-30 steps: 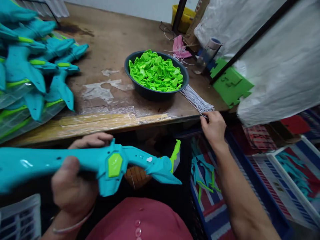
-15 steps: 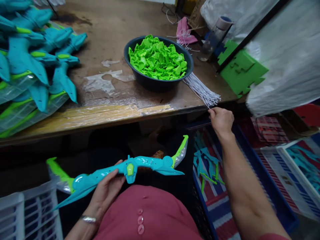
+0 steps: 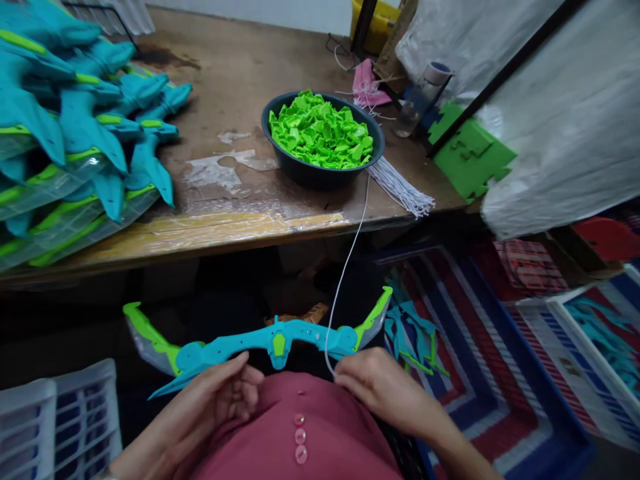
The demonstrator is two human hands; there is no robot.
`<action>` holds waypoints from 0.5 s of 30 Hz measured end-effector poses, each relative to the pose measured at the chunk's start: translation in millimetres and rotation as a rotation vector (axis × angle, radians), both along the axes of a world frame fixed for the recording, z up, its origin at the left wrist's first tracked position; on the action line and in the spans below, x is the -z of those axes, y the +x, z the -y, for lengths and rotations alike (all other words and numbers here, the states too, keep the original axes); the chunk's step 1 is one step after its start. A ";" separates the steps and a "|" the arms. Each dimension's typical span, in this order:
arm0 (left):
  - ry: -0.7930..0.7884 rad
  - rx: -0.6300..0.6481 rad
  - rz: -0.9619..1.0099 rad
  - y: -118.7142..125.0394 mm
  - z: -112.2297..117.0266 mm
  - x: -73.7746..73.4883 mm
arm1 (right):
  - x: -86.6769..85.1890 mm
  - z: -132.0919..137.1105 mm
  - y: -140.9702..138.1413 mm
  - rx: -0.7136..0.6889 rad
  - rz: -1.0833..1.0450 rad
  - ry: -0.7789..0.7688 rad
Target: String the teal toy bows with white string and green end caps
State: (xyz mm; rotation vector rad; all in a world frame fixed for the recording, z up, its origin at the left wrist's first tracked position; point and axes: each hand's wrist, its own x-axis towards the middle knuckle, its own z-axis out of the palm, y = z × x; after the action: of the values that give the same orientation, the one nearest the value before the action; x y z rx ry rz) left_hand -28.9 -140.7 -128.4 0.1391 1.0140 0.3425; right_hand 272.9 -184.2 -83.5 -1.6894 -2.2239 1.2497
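A turquoise and green toy bow point(image 3: 250, 343) lies across my lap, its green tips pointing up and away from me. My right hand point(image 3: 367, 377) is closed in a pinch on the end of a white elastic cord point(image 3: 345, 270), in front of the bow's right limb. The cord runs up over the table edge towards the bundle of white cords point(image 3: 404, 187). Beside the left limb, my left hand point(image 3: 233, 390) is open with its fingers loosely bent and nothing visible in it. Whether it touches the bow I cannot tell.
A dark bowl point(image 3: 280, 150) full of green plastic pieces point(image 3: 325, 130) stands on the table point(image 3: 240, 60). Several turquoise bows point(image 3: 90, 120) are stacked at left. White crates point(image 3: 60, 420) stand at lower left. At right is a blue tray point(image 3: 545, 407) with a striped lining and turquoise parts.
My right hand has drawn one cord out of the bundle and brought it down to the bow. My left hand has let go of the bow's middle and opened.
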 end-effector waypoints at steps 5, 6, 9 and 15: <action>0.124 0.088 0.166 69.9 -29.0 -12.9 | 3.9 2.2 -30.1 -0.119 -0.035 -0.003; 0.165 0.044 0.190 85.6 -37.0 -13.7 | 3.9 -0.1 -28.6 -0.147 -0.041 -0.026; 0.320 -0.053 0.222 116.5 -55.5 -19.3 | 3.4 -7.2 -15.8 -0.074 -0.224 -0.194; 1.066 0.638 0.032 109.9 -42.5 -32.6 | 11.3 -27.0 -9.0 0.843 -0.949 -0.313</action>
State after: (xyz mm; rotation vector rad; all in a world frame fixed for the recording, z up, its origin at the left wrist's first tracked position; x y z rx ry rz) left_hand 81.0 -98.2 -95.8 1.3793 0.6150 0.2616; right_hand 263.8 -157.2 -94.8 -1.3667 -0.7048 1.6372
